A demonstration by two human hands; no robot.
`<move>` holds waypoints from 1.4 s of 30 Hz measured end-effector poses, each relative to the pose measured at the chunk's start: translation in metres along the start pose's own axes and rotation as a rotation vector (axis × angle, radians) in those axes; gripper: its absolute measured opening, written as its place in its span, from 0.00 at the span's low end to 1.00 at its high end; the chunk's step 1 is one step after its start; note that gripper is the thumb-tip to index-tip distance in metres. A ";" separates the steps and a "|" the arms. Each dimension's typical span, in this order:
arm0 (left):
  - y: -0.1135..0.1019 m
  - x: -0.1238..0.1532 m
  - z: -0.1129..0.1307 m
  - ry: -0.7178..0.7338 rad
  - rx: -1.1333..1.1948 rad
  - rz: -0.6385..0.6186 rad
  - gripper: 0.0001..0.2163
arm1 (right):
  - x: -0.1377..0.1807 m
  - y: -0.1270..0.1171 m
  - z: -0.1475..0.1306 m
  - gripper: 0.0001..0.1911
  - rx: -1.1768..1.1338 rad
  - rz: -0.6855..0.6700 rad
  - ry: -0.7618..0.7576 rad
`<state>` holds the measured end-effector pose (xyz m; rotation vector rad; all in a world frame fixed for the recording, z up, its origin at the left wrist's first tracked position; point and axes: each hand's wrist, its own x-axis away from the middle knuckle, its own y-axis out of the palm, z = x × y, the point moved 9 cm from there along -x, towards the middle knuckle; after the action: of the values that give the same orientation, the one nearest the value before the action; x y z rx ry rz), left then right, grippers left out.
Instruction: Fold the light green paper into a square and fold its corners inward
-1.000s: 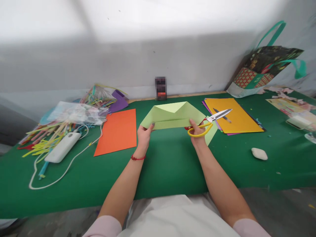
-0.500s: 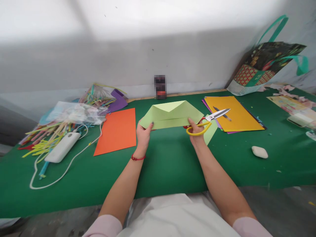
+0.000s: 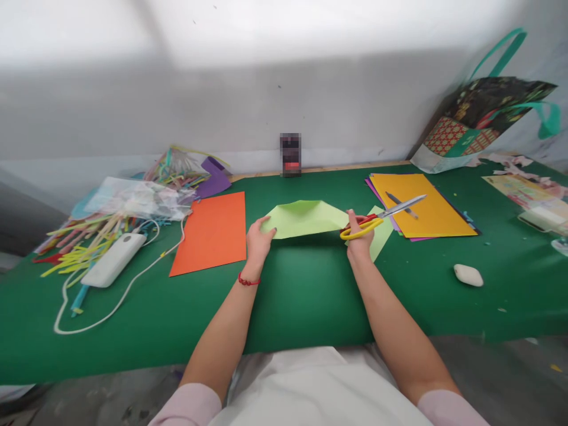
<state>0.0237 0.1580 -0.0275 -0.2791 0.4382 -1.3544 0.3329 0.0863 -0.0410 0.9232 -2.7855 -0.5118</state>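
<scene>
A creased sheet of light green paper (image 3: 306,220) is stretched between my two hands above the green table. My left hand (image 3: 259,241) pinches its left end, thumb toward me and fingers behind. My right hand (image 3: 360,241) is closed at the paper's right end and also carries scissors (image 3: 368,226) with yellow and red handles. Their blades point right and away from me, over the edge of a yellow sheet. Beneath my right hand lies another light green piece (image 3: 380,241) of paper.
Orange paper (image 3: 213,234) lies left of my hands, beside a white power bank (image 3: 114,260) with a cable and a heap of coloured strips (image 3: 80,242). On the right are yellow paper (image 3: 426,204) with a pen, a white case (image 3: 468,275) and a bag (image 3: 474,130).
The green paper has tilted and its upper edge has dropped, so its folded flap no longer shows. My right hand has turned a little, and the scissors' tips have shifted right.
</scene>
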 end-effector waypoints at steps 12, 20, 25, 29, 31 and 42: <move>0.019 0.020 0.004 0.123 -0.347 -0.073 0.05 | 0.032 0.060 0.001 0.24 0.005 -0.555 -0.061; 0.037 0.037 0.046 0.519 -0.459 -0.157 0.12 | 0.031 0.062 0.040 0.25 0.114 -0.590 0.061; 0.074 0.054 0.048 0.644 -0.510 -0.528 0.07 | 0.028 0.061 0.043 0.24 0.090 -0.588 0.077; 0.076 0.055 0.049 0.709 -0.549 -0.516 0.09 | 0.029 0.063 0.039 0.22 0.135 -0.603 0.056; 0.077 0.056 0.047 0.714 -0.571 -0.515 0.10 | 0.029 0.061 0.033 0.21 0.140 -0.587 0.046; 0.084 0.056 0.040 0.589 -0.526 -0.457 0.09 | 0.045 0.069 0.021 0.27 0.018 -0.740 0.218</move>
<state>0.1244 0.1180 -0.0368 -0.4280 1.2930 -1.7504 0.2536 0.1164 -0.0331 1.8859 -2.1895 -0.4315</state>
